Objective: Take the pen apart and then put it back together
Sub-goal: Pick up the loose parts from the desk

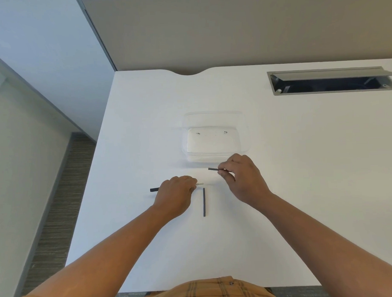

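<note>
white table (pixel 302 167) | clear plastic container (pixel 214 136) | open cable hatch (pixel 330 81)

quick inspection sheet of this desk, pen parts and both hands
surface: white desk, bare around the hands
job's things: pen in pieces; dark barrel piece with white tip in left hand; thin dark piece in right hand; dark tube lying loose between them
clutter: clear plastic container behind the hands
grip: both hands pinch parts
cables: nothing seen; open cable hatch far right
surroundings: beige partition
</note>
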